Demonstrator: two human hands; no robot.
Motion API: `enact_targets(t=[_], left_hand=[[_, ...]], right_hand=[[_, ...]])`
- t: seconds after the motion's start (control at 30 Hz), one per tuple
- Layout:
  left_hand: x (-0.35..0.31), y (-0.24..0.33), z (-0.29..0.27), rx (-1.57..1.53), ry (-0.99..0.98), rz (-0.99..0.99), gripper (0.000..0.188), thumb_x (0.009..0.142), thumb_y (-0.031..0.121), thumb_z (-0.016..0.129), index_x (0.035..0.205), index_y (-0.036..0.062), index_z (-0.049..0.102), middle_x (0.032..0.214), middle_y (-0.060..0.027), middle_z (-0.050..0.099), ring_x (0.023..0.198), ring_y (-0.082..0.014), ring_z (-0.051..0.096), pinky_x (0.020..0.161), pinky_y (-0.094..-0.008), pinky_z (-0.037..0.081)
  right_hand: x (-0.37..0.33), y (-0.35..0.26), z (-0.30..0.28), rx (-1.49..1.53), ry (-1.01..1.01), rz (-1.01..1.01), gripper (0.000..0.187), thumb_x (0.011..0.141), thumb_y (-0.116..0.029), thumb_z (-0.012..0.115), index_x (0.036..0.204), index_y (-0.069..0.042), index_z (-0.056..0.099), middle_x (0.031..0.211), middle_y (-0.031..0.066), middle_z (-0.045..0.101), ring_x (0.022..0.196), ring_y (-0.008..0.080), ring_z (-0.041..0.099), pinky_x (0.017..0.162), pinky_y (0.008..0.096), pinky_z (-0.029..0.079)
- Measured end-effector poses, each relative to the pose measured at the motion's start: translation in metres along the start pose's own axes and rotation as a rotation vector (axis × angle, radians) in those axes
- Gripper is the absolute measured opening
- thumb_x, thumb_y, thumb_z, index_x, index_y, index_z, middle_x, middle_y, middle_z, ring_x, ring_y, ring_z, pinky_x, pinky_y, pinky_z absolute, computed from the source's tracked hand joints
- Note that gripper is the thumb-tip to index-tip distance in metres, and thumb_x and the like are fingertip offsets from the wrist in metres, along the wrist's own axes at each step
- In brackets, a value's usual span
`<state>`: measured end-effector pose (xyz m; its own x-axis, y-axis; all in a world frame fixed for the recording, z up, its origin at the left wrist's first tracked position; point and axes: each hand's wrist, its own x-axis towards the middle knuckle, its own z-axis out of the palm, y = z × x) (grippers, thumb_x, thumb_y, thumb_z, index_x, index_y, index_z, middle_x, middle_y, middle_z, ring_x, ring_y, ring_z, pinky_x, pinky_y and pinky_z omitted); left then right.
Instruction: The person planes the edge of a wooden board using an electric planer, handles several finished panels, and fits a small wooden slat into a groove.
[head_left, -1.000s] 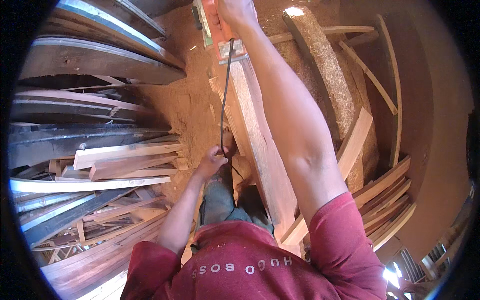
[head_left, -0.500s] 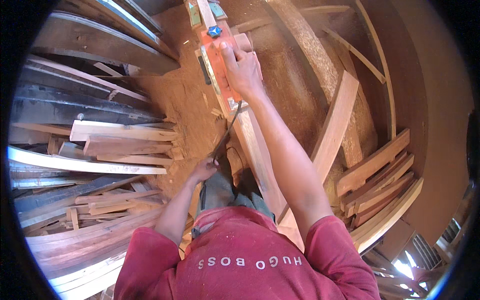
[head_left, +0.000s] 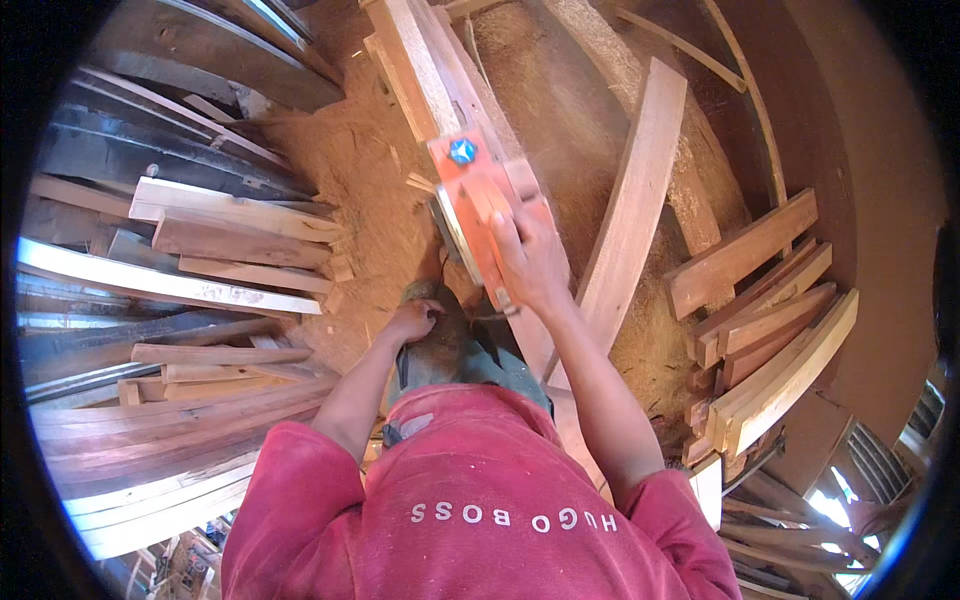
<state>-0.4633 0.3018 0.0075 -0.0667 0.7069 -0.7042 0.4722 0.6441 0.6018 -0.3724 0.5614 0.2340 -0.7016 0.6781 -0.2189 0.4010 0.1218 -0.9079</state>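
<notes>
My right hand (head_left: 530, 260) is wrapped round the handle of an orange electric hand planer (head_left: 478, 215) with a blue front knob. The planer rests on a long wooden beam (head_left: 425, 75) that runs away from me. A dark power cord (head_left: 492, 317) leaves the planer's rear end. Low in front of my body, my left hand (head_left: 412, 320) is closed at the cord's other visible end; the grip itself is partly hidden.
Stacked timber (head_left: 240, 240) and dark boards fill the left side. A wide plank (head_left: 635, 200) lies aslant to the right of the beam, beside a pile of short boards (head_left: 745, 285). Sawdust (head_left: 360, 165) covers the ground.
My right hand has drawn the planer back along the beam toward me, baring the beam's far part. The cord has slackened, while my left hand stays low near my body.
</notes>
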Motion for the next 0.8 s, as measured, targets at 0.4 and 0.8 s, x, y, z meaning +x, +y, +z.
enact_targets(t=[0.4, 0.8], left_hand=[[0.046, 0.154, -0.012, -0.22, 0.864, 0.336, 0.095, 0.066, 0.028, 0.082, 0.139, -0.0081, 0.033, 0.14, -0.0305, 0.04, 0.128, -0.0445, 0.041, 0.108, -0.0463, 0.036], [-0.083, 0.292, -0.194, -0.494, 1.155, 0.462, 0.096, 0.055, 0.024, 0.085, 0.136, -0.009, 0.045, 0.13, -0.0224, 0.052, 0.117, -0.035, 0.054, 0.103, -0.0424, 0.042]], right_hand=[[-0.263, 0.047, -0.109, 0.25, 0.062, 0.448, 0.065, 0.092, -0.062, 0.05, 0.086, 0.002, 0.062, 0.065, 0.0038, 0.056, 0.06, 0.0139, 0.055, 0.054, 0.0296, 0.043], [-0.254, 0.033, -0.127, 0.288, 0.476, 0.363, 0.063, 0.093, -0.061, 0.046, 0.066, -0.004, 0.05, 0.058, 0.0008, 0.047, 0.055, 0.0106, 0.043, 0.048, 0.0289, 0.032]])
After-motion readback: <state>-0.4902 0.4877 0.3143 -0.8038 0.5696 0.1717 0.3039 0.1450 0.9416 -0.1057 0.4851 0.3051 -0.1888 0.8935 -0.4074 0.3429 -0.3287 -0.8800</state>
